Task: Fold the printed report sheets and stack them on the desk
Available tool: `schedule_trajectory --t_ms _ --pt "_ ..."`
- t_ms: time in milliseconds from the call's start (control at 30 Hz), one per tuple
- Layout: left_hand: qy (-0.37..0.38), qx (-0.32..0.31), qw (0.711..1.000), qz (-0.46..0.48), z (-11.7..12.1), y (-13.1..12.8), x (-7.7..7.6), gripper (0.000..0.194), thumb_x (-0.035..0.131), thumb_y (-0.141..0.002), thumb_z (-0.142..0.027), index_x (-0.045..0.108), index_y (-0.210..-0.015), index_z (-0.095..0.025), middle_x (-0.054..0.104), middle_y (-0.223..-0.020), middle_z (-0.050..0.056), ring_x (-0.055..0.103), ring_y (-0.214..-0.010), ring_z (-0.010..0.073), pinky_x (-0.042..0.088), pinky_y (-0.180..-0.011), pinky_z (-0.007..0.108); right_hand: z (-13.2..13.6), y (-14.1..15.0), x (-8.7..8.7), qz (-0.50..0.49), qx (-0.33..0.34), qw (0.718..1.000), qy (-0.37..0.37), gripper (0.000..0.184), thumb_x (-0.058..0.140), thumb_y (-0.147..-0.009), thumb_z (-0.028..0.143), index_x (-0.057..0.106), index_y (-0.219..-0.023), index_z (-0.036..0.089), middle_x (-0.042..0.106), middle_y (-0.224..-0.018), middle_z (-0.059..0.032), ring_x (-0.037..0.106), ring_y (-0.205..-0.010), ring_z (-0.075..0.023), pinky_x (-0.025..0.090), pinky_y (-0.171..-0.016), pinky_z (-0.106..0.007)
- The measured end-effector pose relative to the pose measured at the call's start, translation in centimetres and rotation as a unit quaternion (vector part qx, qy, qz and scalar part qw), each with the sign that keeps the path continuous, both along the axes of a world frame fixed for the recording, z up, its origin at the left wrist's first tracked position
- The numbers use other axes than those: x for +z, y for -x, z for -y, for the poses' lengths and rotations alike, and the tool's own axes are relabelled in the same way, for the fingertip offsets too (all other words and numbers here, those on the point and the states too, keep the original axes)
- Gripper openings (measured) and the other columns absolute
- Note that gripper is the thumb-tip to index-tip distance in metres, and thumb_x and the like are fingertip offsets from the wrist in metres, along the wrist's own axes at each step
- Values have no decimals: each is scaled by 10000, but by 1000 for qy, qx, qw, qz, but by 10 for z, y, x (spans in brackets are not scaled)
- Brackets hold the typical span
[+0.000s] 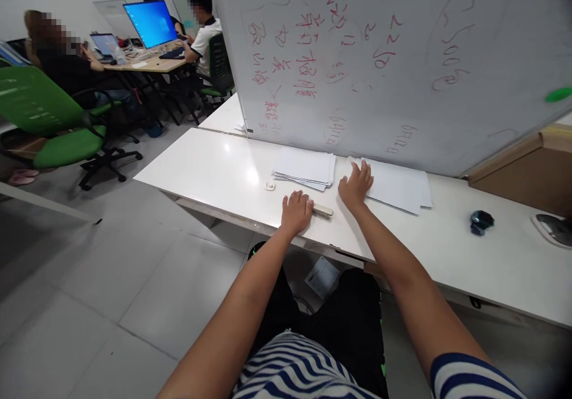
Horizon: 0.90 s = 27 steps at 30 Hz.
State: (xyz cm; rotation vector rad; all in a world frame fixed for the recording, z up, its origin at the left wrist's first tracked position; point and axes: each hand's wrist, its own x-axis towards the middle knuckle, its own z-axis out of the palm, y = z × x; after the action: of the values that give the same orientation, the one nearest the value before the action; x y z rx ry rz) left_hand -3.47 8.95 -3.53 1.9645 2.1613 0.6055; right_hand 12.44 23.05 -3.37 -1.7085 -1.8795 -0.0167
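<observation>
My left hand is on the table near its front edge, fingers curled over one end of a pale stapler. The stapler's other end sticks out to the right. My right hand rests with fingers apart at the left edge of some white paper sheets, touching them and gripping nothing that I can see. Between and behind my hands lies a second stack of white paper, its edges slightly uneven. A small white object of unclear kind sits left of that stack.
A whiteboard with red writing stands along the back of the white table. To the right are a dark, shiny object and a cardboard box. Several people sit at a desk far left, near a green chair.
</observation>
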Motion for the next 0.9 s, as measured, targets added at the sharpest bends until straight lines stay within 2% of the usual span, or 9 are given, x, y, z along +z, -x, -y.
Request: schedule_trajectory --t_ms 167,300,433,533,633,733,800,900 --pt "7 -2 1000 0 -1 0 0 499 120 -967 -442 483 -1258 -260 393 -1464 40 259 -1394 216 187 -1146 492 24 -94 -15 88 46 994 36 564 407 -744 125 419 -1307 156 298 -1493 -138 139 -1411 -281 135 -1091 -584" --pt "10 -4 1000 7 -1 0 1 503 114 -967 -444 481 -1258 -260 396 -1463 37 254 -1396 211 181 -1148 490 32 -129 -24 114 41 991 53 551 389 -796 167 398 -1345 129 341 -1475 -162 212 -1391 -287 149 -1090 -578" --pt "8 -3 1000 14 -2 0 1 501 120 -965 -451 489 -1247 -263 404 -1457 36 260 -1395 215 175 -1150 491 33 -132 -24 81 -16 994 73 515 349 -852 219 401 -1351 103 418 -1424 -172 324 -1335 -271 213 -1077 -525" --pt "4 -4 1000 18 -2 0 1 496 125 -964 -449 492 -1243 -266 411 -1451 37 268 -1391 217 177 -1149 493 37 -129 -20 83 -24 994 73 443 305 -889 223 481 -1281 116 485 -1366 -159 377 -1295 -256 247 -1056 -472" --pt "7 -3 1000 19 -2 0 1 490 127 -965 -443 492 -1244 -271 408 -1454 32 261 -1394 211 171 -1152 489 42 -129 -15 73 -40 994 74 406 255 -907 179 555 -1174 119 616 -1140 -162 519 -1123 -248 344 -953 -400" --pt "22 -3 1000 18 -1 0 2 494 119 -967 -438 485 -1252 -268 393 -1466 31 245 -1402 202 160 -1158 475 44 -130 -13 50 -81 990 107 381 257 -916 172 562 -1136 108 648 -927 -151 588 -897 -239 392 -810 -343" --pt "29 -5 999 17 -1 0 4 500 113 -967 -439 482 -1254 -262 378 -1475 34 235 -1407 202 159 -1158 470 44 -131 -10 20 -114 985 126 374 259 -934 195 528 -1177 106 647 -903 -149 592 -849 -239 391 -763 -328" --pt "22 -4 1000 18 0 0 6 500 119 -967 -445 484 -1253 -256 378 -1475 39 239 -1405 206 165 -1155 472 48 -128 1 -40 -154 978 134 370 263 -956 243 489 -1223 122 648 -955 -154 601 -885 -249 395 -773 -338"
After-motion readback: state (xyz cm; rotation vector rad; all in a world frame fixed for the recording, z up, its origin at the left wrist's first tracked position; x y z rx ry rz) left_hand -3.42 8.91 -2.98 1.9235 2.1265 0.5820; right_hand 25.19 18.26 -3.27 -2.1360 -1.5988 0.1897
